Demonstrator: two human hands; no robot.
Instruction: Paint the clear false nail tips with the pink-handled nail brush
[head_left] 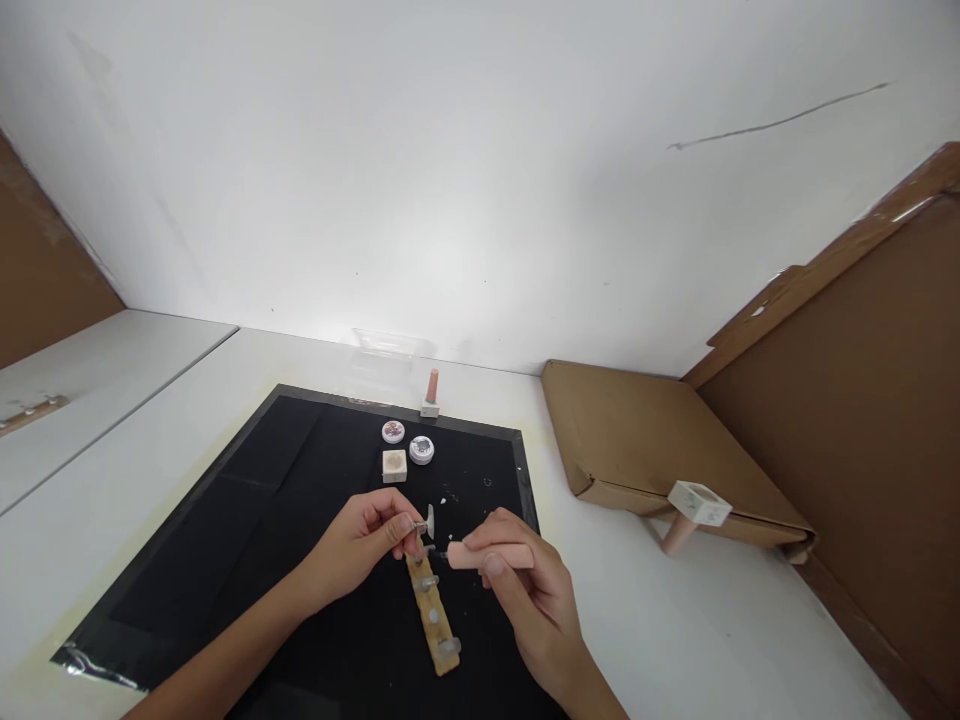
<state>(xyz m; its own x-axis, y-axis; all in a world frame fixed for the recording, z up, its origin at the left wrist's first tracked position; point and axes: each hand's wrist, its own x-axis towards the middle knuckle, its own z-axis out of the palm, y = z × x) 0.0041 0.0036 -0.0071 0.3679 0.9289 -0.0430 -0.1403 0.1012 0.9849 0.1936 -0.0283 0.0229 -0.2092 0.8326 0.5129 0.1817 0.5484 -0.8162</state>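
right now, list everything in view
table: 1, white, beneath
wall: 1, white, behind
panels: 2, brown, both sides
mat: 1, black, on table
box: 1, brown, right
tray: 1, clear, rear
tins: 2, white, on mat
square block: 1, white, on mat
capped blocks: 2, white-pink, mat's far edge, by box
strips: 2, tan, mat, far left
pieces: several, greyish, on strips
handle: 1, pink, right grip
held piece: 1, greyish, left grip
grips: 2, bare, over mat
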